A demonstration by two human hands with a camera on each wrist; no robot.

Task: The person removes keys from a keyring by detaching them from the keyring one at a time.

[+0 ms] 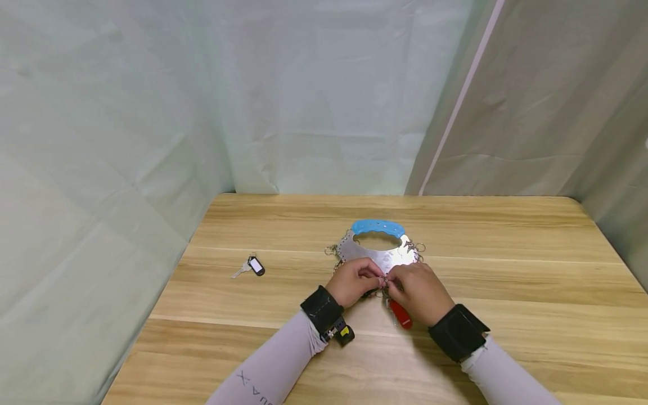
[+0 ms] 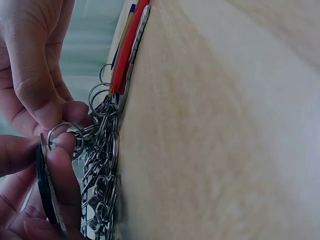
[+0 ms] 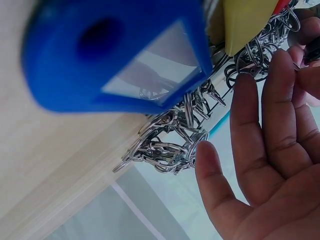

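A shiny metal plate (image 1: pixel 382 259) with a blue grip (image 1: pixel 378 226) lies on the table, with metal rings and clasps along its edge. At its near edge my left hand (image 1: pixel 354 281) holds a black key tag (image 2: pixel 45 187), its fingers curled around it. Close beside it, my right hand (image 1: pixel 419 291) pinches at a metal split ring (image 2: pixel 66 125) between thumb and finger; the exact contact is partly hidden. A red key tag (image 1: pixel 401 314) hangs below the right hand. In the right wrist view, a blue key tag (image 3: pixel 120 60) and a yellow tag (image 3: pixel 245 22) are near that hand.
On the left of the wooden table (image 1: pixel 506 270) lies a key (image 1: pixel 242 270) with a black tag (image 1: pixel 256 265). Pale sheeting (image 1: pixel 329 112) hangs behind the table and along both sides.
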